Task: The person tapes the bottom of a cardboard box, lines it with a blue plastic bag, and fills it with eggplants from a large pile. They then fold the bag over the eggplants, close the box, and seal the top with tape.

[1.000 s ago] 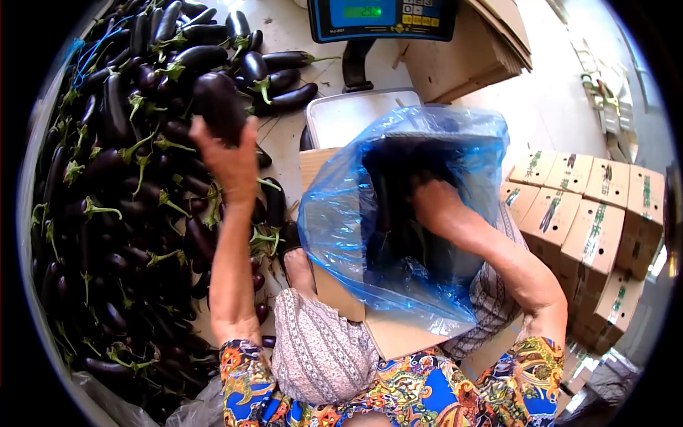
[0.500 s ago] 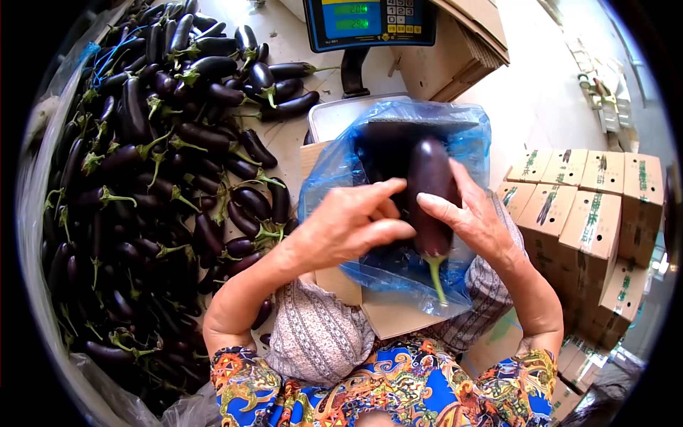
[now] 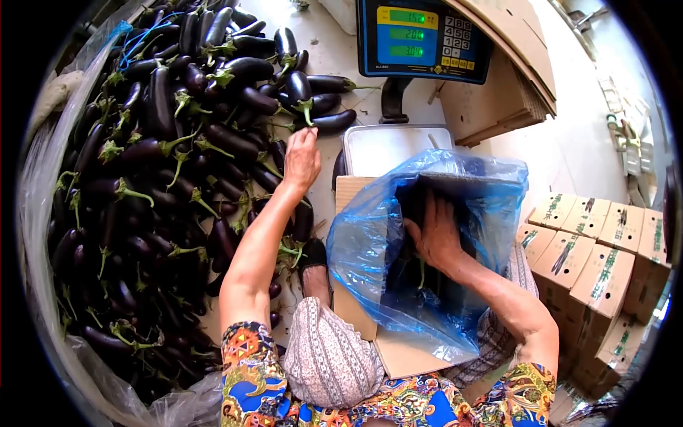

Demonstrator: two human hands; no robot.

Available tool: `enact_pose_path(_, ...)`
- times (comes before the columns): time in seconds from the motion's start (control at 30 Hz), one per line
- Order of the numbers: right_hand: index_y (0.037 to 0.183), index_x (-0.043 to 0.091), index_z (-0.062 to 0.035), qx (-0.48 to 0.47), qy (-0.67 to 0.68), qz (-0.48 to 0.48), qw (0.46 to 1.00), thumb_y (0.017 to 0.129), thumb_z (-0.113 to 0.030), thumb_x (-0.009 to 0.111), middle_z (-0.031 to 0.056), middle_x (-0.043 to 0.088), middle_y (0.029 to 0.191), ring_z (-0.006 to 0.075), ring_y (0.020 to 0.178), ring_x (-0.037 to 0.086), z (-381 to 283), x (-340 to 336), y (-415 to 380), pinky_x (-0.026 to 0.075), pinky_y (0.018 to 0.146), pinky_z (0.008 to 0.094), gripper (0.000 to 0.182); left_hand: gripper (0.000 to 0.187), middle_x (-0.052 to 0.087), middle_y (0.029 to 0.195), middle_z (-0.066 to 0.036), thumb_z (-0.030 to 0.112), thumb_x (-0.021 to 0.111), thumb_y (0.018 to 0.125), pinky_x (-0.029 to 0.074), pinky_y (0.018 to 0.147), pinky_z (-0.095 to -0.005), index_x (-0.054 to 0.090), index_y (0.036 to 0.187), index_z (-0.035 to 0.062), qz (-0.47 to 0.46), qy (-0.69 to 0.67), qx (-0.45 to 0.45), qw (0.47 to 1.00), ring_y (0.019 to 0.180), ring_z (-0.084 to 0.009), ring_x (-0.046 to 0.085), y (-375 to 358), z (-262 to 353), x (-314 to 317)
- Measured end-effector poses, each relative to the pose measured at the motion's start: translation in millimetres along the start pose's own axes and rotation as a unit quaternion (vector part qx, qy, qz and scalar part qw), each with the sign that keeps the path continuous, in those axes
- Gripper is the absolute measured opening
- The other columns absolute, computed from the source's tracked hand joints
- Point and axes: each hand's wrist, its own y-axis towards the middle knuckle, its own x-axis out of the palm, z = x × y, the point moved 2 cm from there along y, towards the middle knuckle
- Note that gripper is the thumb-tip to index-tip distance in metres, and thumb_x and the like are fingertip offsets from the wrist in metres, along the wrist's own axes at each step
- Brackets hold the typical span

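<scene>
My left hand (image 3: 302,160) is at the edge of the eggplant heap, its fingers pinched together at the green stem tip of a dark purple eggplant (image 3: 298,87). Inside a blue plastic bag (image 3: 363,231) that lines a cardboard box (image 3: 409,356), my right hand (image 3: 435,238) lies with its fingers stretched out, palm down. Dark eggplants fill the shadowed inside of the bag, and a green stem (image 3: 421,272) shows just below that hand. What lies under the fingers is too dark to make out.
A large heap of eggplants (image 3: 160,213) covers the left side, bordered by clear plastic sheeting (image 3: 43,249). Behind the box are a metal scale plate (image 3: 398,139) and a lit scale display (image 3: 423,35). Flattened cartons (image 3: 491,107) lean at the upper right; closed boxes (image 3: 603,277) are stacked at the right.
The large eggplant is no longer in my right hand, which has gone down into the bag. My left hand has moved up and left to the heap. The view has shifted.
</scene>
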Motion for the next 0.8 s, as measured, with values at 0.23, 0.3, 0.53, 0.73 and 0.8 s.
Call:
enact_pose_path(0.23,0.145,0.018,0.012,0.004,0.004,0.031,0.999,0.093,-0.032,0.058,0.038,0.028,0.139,0.0541,0.12,0.033,16,19,-6,0.027,0.107,0.0594,0.079,0.024,0.057,0.094,-0.01,0.013,0.062,0.078,0.041,0.076,-0.0411,0.065,0.101,0.0087,-0.021,0.312,-0.003,0.95,0.089,-0.027,0.053,33,-36,68)
enact_pose_path(0.3,0.148,0.016,0.0092,0.017,0.032,0.013,0.999,0.098,-0.039,0.051,0.0355,0.027,0.144,0.0535,0.125,0.031,18,19,-9,0.025,0.11,0.0565,0.078,0.038,0.055,0.103,-0.011,0.018,0.073,0.07,0.043,0.078,-0.0427,0.062,0.107,0.0137,-0.064,0.288,-0.013,0.955,0.096,-0.0281,0.052,31,-30,56)
enact_pose_path(0.53,0.145,0.021,0.0103,0.034,0.068,-0.031,0.997,0.092,-0.022,0.057,0.038,0.032,0.14,0.0541,0.125,0.036,18,-16,-14,0.03,0.11,0.0541,0.072,0.045,0.058,0.099,-0.013,0.035,0.079,0.067,0.05,0.08,-0.046,0.065,0.1,0.0078,-0.136,0.144,-0.073,0.977,0.098,-0.0331,0.059,5,-21,-6)
enact_pose_path(0.73,0.123,0.056,0.0065,0.027,0.301,-0.203,0.931,0.09,-0.021,0.064,0.0262,0.064,0.111,0.0384,0.101,0.064,-19,-105,-31,0.053,0.087,0.0408,0.044,0.034,0.068,0.092,-0.007,0.027,0.062,0.089,0.05,0.072,-0.0271,0.065,0.108,-0.0013,-0.127,-0.408,-0.33,0.842,0.079,-0.0126,0.062,-6,56,-129)
enact_pose_path(0.8,0.127,0.057,0.0015,-0.004,0.411,-0.138,0.901,0.087,-0.025,0.072,0.0216,0.064,0.118,0.0277,0.099,0.067,-34,-116,-37,0.055,0.084,0.0379,0.05,0.036,0.068,0.097,-0.006,0.024,0.057,0.092,0.052,0.076,-0.0254,0.06,0.116,-0.0036,-0.102,-0.517,-0.28,0.802,0.081,-0.0111,0.064,-9,111,-168)
